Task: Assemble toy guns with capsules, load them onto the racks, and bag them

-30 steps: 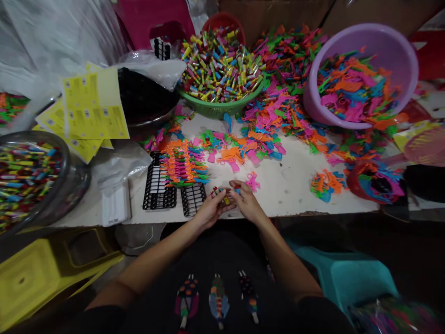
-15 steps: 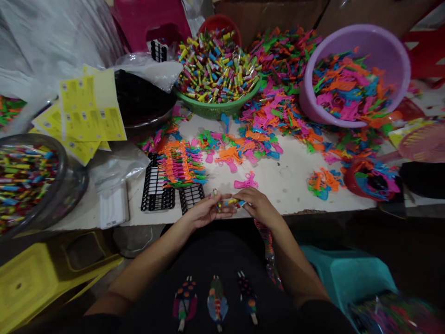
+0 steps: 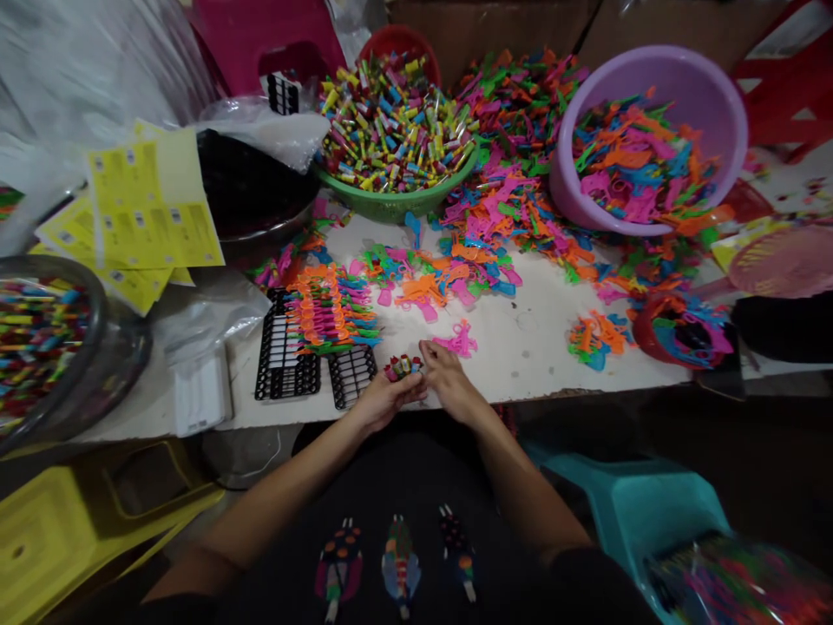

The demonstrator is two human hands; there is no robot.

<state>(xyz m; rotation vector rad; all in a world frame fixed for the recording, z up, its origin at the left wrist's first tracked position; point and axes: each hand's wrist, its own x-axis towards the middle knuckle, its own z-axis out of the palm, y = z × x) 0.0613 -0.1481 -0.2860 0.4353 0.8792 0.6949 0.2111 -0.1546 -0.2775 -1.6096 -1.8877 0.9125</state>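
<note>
Just beyond the table's front edge, my left hand [image 3: 385, 401] is closed around a small bunch of colourful tubes [image 3: 403, 366], their ends pointing up. Right against it, my right hand [image 3: 450, 384] has its fingers curled together beside the tubes; whatever lies in them is hidden. A pink toy gun [image 3: 461, 338] lies just past the right fingers. Left of my hands are black plastic racks [image 3: 351, 378], and rows of toy guns [image 3: 331, 308] in orange, pink, green and blue are stacked over part of them.
A green basket [image 3: 396, 205] of similar tubes stands at the back, near a purple tub [image 3: 651, 74] of toy guns. Loose toy guns [image 3: 508, 208] are heaped between them. Yellow printed sheets [image 3: 156, 234], a white box [image 3: 201, 391] and a dark basin [image 3: 97, 304] sit left.
My hands have come closer together. The tubes, spread between both hands before, are now gathered upright in my left hand. My right hand has moved left and its fingers have curled.
</note>
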